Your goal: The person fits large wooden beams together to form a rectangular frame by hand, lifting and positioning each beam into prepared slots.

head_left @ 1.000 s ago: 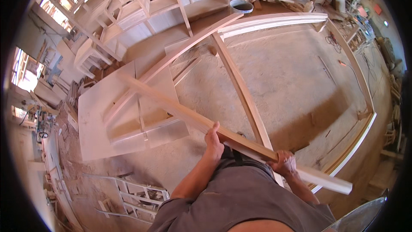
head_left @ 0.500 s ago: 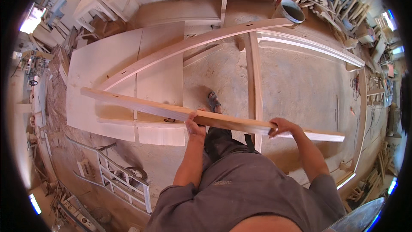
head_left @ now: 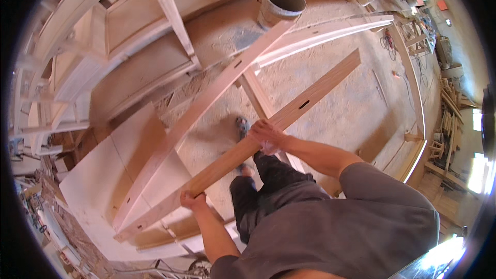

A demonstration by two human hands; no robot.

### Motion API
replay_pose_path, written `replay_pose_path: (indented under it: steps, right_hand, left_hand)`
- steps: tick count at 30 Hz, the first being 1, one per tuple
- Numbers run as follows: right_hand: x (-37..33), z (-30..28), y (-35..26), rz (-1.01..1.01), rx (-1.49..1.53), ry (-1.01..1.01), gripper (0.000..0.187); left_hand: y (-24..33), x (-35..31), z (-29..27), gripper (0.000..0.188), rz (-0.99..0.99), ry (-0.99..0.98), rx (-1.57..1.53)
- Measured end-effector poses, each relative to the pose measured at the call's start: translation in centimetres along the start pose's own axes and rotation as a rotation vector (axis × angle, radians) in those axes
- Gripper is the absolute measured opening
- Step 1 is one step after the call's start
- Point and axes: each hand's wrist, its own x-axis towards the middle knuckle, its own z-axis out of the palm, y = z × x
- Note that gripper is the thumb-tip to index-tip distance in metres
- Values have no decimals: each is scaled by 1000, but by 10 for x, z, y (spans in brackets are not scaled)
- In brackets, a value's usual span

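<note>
A long wooden beam (head_left: pixel 235 157) with dark slots cut in it slants across in front of me, from lower left up to the right. Near its lower left part, my left hand (head_left: pixel 192 200) is closed round its edge. My right hand (head_left: pixel 266 135) grips it past the middle, close to one slot. A second slotted beam (head_left: pixel 204 101) lies beyond, running from the pale boards at left up to the bucket; the two beams come close together at their lower left ends. Below both sits a wooden frame with a crossbar (head_left: pixel 257 93).
Large pale panels (head_left: pixel 111 175) lie at lower left. A grey bucket (head_left: pixel 281 8) stands at the far side. Wooden cabinet frames (head_left: pixel 139 36) fill the far left, and scrap wood (head_left: pixel 452 108) is piled along the right. Sawdust covers the floor (head_left: pixel 330 108).
The held beam has swung from nearly level to a steep slant, its right end now farther away and higher. My right hand moved up and left with it. The whole view has turned.
</note>
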Motion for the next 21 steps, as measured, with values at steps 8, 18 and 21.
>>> replay_pose_path:
  steps: [8, 18, 21]
  right_hand:
    - [97, 92, 69, -14, 87, -59, 50]
    - [145, 155, 79, -91, 60, -202, 37]
    - [157, 156, 72, -63, 55, 59, 45]
  left_hand:
    - [-6, 67, 69, 80, -85, 134, -82]
    - [17, 124, 85, 71, -19, 205, 25]
    - [38, 144, 96, 71, -78, 217, 63]
